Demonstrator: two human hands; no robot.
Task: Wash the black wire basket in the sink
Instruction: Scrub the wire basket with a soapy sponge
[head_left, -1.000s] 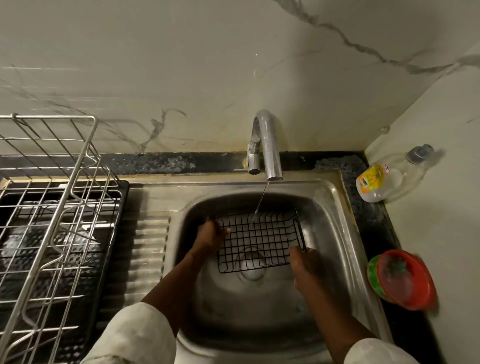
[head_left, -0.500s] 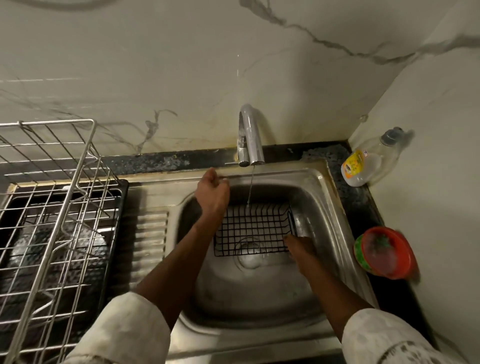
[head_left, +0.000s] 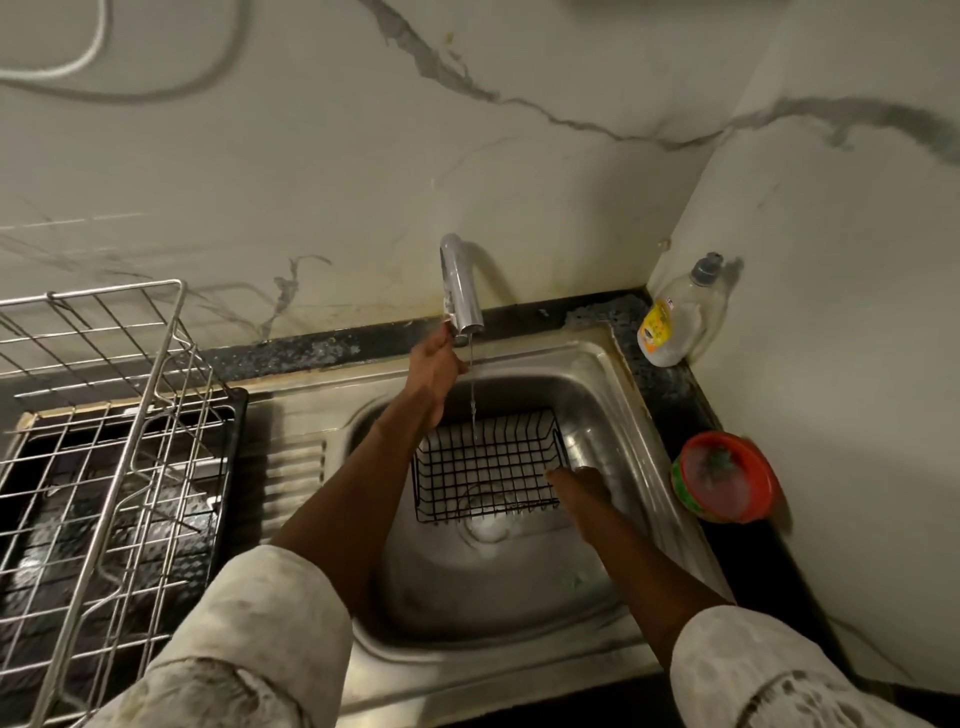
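Observation:
The black wire basket (head_left: 488, 467) lies in the steel sink (head_left: 631, 410), over the drain, with a thin stream of water falling onto its far side from the chrome tap (head_left: 461, 291). My left hand (head_left: 436, 364) is raised to the tap and its fingers close on the small handle just under the spout, which the hand mostly hides. My right hand (head_left: 576, 486) holds the basket by its near right corner, low in the basin.
A steel wire dish rack (head_left: 109, 441) over a black tray fills the left counter. A clear dish soap bottle (head_left: 680, 317) stands in the back right corner. A red and green bowl (head_left: 724, 475) sits on the dark counter to the right of the sink.
My left hand let go of the basket's left side and rose to the tap handle. My right hand stayed on the basket. The view tilted upward.

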